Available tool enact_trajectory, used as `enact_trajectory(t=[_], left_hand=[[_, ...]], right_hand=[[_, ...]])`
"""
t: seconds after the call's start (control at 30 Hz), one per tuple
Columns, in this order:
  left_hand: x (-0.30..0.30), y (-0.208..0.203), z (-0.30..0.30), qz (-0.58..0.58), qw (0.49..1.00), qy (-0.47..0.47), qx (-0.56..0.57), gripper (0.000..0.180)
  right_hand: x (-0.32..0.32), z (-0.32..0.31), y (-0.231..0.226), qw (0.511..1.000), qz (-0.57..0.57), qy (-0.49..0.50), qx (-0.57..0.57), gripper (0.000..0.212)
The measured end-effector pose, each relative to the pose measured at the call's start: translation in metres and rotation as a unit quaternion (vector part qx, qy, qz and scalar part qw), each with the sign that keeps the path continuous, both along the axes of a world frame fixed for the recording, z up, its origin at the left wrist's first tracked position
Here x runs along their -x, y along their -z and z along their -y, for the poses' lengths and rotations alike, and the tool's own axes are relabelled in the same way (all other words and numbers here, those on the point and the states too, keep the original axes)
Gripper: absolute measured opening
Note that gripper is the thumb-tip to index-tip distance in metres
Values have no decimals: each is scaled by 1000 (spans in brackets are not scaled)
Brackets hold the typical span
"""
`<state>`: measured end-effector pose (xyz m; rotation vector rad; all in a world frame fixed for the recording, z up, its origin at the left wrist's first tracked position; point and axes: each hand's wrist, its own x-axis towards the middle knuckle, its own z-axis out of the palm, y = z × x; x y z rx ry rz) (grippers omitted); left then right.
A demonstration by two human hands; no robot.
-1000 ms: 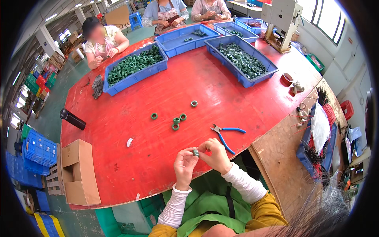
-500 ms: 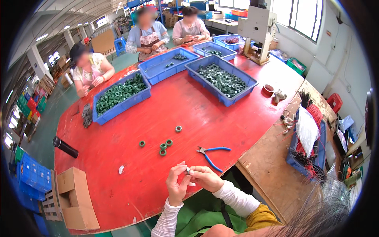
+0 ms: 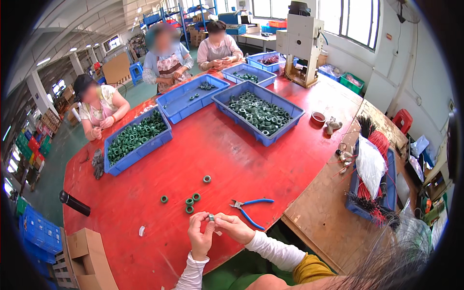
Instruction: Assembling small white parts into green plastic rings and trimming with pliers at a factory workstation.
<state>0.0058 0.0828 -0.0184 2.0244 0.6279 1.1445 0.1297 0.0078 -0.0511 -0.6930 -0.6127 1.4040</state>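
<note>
Both hands, left hand [image 3: 199, 235] and right hand [image 3: 232, 227], stay pinched together on one small ring [image 3: 211, 217], held just short of the pliers [image 3: 251, 210]; only the view has shifted.

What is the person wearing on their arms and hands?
Both arms wear long white sleeves with snug ribbed cuffs at the wrists. The right sleeve comes out of a yellow upper sleeve. The left hand and right hand are bare: no gloves, and I can't make out any rings or watch.
</note>
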Motion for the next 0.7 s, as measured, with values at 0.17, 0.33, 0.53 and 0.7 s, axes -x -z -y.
enact_trajectory(t=[0.17, 0.33, 0.53, 0.7], left_hand=[[-10, -11, -42, 140, 946, 7, 293, 18], [-73, -24, -96, -36, 991, 48, 116, 22], [-257, -58, -112, -71, 959, 137, -237, 23], [-347, -31, -112, -131, 934, 131, -306, 20]], right_hand=[[-6, -12, -2, 987, 130, 87, -30, 37], [-1, -12, 15, 977, 192, 68, -64, 31], [-1, -10, 19, 989, 130, 45, -47, 25], [16, -20, 54, 974, 180, 119, -64, 17]])
